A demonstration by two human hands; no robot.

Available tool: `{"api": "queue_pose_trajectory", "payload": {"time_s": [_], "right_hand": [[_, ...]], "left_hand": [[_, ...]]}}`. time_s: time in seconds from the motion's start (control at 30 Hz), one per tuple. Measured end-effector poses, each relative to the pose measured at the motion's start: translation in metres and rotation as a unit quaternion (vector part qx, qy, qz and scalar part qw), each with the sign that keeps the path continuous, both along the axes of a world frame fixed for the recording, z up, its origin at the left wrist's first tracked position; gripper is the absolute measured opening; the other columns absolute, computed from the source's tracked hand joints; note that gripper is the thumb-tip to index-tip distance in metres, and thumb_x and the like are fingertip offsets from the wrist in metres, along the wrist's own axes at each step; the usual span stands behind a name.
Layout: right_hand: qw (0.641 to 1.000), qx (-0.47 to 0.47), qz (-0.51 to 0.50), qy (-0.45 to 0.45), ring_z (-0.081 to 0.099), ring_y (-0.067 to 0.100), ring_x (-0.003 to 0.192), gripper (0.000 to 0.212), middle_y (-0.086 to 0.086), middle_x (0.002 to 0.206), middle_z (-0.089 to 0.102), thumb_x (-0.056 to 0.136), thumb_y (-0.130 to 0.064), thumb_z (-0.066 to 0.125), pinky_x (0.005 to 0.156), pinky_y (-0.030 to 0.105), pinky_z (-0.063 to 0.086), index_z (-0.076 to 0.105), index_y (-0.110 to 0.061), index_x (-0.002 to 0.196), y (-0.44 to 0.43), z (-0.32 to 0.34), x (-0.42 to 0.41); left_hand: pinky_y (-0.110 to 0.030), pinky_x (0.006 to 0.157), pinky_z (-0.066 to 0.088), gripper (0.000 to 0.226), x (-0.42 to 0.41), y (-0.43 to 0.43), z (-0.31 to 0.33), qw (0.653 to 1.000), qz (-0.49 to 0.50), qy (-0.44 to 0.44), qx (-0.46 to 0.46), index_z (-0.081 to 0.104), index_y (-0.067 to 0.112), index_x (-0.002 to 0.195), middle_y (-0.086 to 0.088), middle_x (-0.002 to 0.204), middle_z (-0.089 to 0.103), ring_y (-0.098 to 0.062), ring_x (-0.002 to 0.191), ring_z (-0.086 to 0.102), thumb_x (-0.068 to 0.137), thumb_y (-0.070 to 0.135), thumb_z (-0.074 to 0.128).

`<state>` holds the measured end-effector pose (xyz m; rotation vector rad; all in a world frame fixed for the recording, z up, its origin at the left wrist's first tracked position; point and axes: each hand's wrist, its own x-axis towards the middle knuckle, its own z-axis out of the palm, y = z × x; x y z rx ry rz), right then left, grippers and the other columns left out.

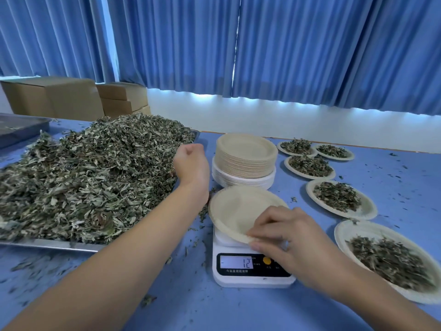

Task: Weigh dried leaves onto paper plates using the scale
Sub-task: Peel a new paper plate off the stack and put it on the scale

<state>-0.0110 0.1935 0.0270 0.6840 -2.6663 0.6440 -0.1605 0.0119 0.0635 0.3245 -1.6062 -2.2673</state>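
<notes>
A white digital scale (253, 278) stands on the blue table in front of me, its display reading 12. An empty paper plate (236, 211) lies tilted on the scale, and my right hand (293, 240) grips the plate's near rim. My left hand (191, 163) hovers at the right edge of a big heap of dried leaves (90, 177), fingers curled toward the heap; I cannot see whether it holds leaves. A tall stack of empty paper plates (245, 158) stands just behind the scale.
The leaves lie on a metal tray (55, 244) at the left, with another tray (16, 130) behind it. Several plates filled with leaves (338, 197) curve along the right. Cardboard boxes (59, 96) and blue curtains stand at the back. Leaf bits litter the table.
</notes>
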Motion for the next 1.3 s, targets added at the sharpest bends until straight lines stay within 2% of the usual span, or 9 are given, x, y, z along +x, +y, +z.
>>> {"api": "queue_pose_trajectory", "payload": {"time_s": [0.13, 0.27, 0.37, 0.53, 0.63, 0.8, 0.97, 1.13, 1.3], "right_hand": [[0.999, -0.045, -0.012, -0.021, 0.058, 0.005, 0.105, 0.028, -0.026, 0.11, 0.062, 0.09, -0.056, 0.066, 0.091, 0.026, 0.042, 0.079, -0.038, 0.106, -0.002, -0.004, -0.004], [0.962, -0.262, -0.073, 0.022, 0.058, 0.0, 0.118, 0.026, -0.022, 0.122, 0.064, 0.101, -0.05, 0.057, 0.092, 0.014, 0.044, 0.078, -0.038, 0.108, 0.001, -0.005, -0.015], [0.889, -0.416, -0.193, -0.008, 0.063, 0.003, 0.115, 0.029, -0.016, 0.119, 0.07, 0.108, -0.031, 0.047, 0.093, 0.026, 0.049, 0.076, -0.028, 0.111, 0.012, -0.004, -0.042], [0.759, -0.561, -0.269, -0.191, 0.07, 0.025, 0.105, 0.039, 0.016, 0.115, 0.071, 0.111, -0.028, 0.041, 0.081, 0.034, 0.056, 0.063, 0.001, 0.126, 0.029, -0.013, -0.086], [0.757, -0.57, -0.276, -0.161, 0.07, 0.026, 0.101, 0.038, 0.017, 0.11, 0.072, 0.111, -0.027, 0.042, 0.074, 0.029, 0.055, 0.063, 0.002, 0.125, 0.031, -0.024, -0.096], [0.805, -0.522, -0.259, -0.112, 0.073, 0.022, 0.091, 0.035, 0.013, 0.103, 0.074, 0.11, -0.029, 0.043, 0.072, 0.028, 0.055, 0.068, -0.003, 0.114, 0.035, -0.035, -0.095], [0.839, -0.477, -0.241, -0.103, 0.073, 0.017, 0.091, 0.035, 0.005, 0.098, 0.076, 0.11, -0.034, 0.044, 0.078, 0.029, 0.054, 0.072, -0.014, 0.103, 0.034, -0.039, -0.093], [0.854, -0.449, -0.242, -0.1, 0.072, 0.005, 0.083, 0.037, -0.002, 0.096, 0.077, 0.109, -0.038, 0.044, 0.087, 0.033, 0.054, 0.074, -0.018, 0.099, 0.034, -0.039, -0.093], [0.86, -0.433, -0.244, -0.111, 0.072, 0.011, 0.093, 0.04, -0.003, 0.097, 0.078, 0.108, -0.04, 0.044, 0.094, 0.039, 0.054, 0.076, -0.017, 0.101, 0.032, -0.038, -0.091]], "left_hand": [[-0.031, 0.07, 0.045, 0.012, 0.001, -0.005, 0.005, 0.992, -0.004, 0.067, -0.111, 0.064, 0.015, 0.093, 0.005, 0.084, 0.06, -0.012, 0.073, 0.053, 0.098, 0.011, 0.054], [-0.034, 0.076, 0.049, 0.01, -0.016, -0.026, 0.011, 0.944, 0.001, 0.082, -0.318, 0.065, 0.018, 0.096, 0.0, 0.098, 0.063, -0.019, 0.088, 0.059, 0.094, 0.015, 0.055], [-0.05, 0.098, 0.048, 0.015, -0.038, -0.053, 0.016, 0.852, 0.033, 0.021, -0.522, 0.063, 0.022, 0.107, -0.012, 0.123, 0.058, -0.034, 0.114, 0.055, 0.092, 0.026, 0.06], [-0.074, 0.114, 0.005, 0.058, -0.065, -0.095, 0.014, 0.689, 0.038, -0.187, -0.699, 0.039, 0.021, 0.145, -0.022, 0.16, 0.025, -0.044, 0.149, 0.017, 0.095, 0.043, 0.057], [-0.069, 0.117, 0.007, 0.061, -0.07, -0.116, -0.006, 0.624, 0.008, -0.241, -0.744, 0.026, 0.012, 0.154, -0.028, 0.164, 0.01, -0.046, 0.152, 0.004, 0.101, 0.034, 0.046], [-0.064, 0.113, 0.025, 0.057, -0.066, -0.115, -0.023, 0.505, -0.006, -0.237, -0.83, 0.034, 0.01, 0.148, -0.031, 0.154, 0.03, -0.047, 0.142, 0.029, 0.099, 0.032, 0.052], [-0.053, 0.095, 0.045, 0.041, -0.064, -0.115, -0.021, 0.5, 0.003, -0.198, -0.843, 0.045, 0.008, 0.134, -0.027, 0.137, 0.048, -0.044, 0.125, 0.047, 0.095, 0.016, 0.054], [-0.042, 0.07, 0.044, 0.029, -0.058, -0.115, -0.02, 0.552, 0.011, -0.155, -0.82, 0.053, 0.005, 0.119, -0.019, 0.113, 0.061, -0.038, 0.102, 0.061, 0.091, 0.006, 0.055], [-0.041, 0.068, 0.045, 0.012, -0.052, -0.115, -0.017, 0.61, 0.022, -0.107, -0.785, 0.053, 0.007, 0.096, -0.015, 0.095, 0.062, -0.04, 0.093, 0.064, 0.089, -0.003, 0.055]]}}
